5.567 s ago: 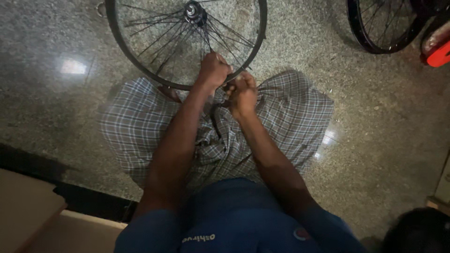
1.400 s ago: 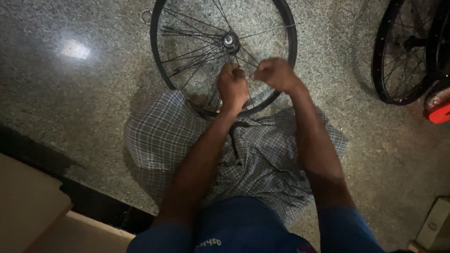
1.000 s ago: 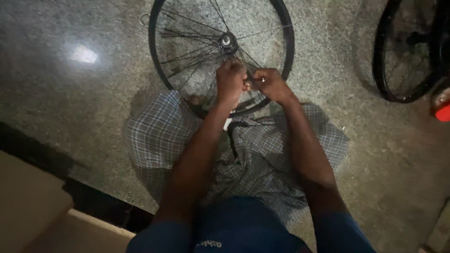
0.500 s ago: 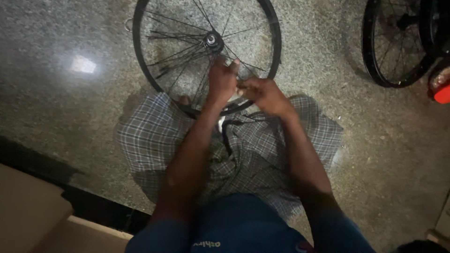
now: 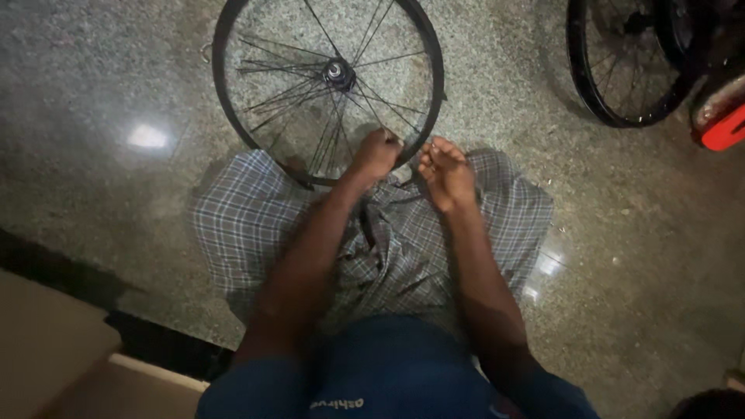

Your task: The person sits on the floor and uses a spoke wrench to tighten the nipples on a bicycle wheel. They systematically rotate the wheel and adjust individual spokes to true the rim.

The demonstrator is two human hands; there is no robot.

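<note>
On speckled stone floor (image 5: pixel 116 93), bare wheel rim (image 5: pixel 233 116) lying flat, near edge resting against checked cloth (image 5: pixel 240 233) over person's lap. Left hand (image 5: pixel 375 154) closing in fist on spokes (image 5: pixel 310 93) near rim's near edge; right hand (image 5: pixel 445 172) curling narrow just beside, grip contents unclear. Spokes fanning unevenly from hub (image 5: pixel 338 73), several bunching loose: lacing seemingly partway, more remaining. Second wheel (image 5: pixel 621 62) standing at far right edge.
</note>
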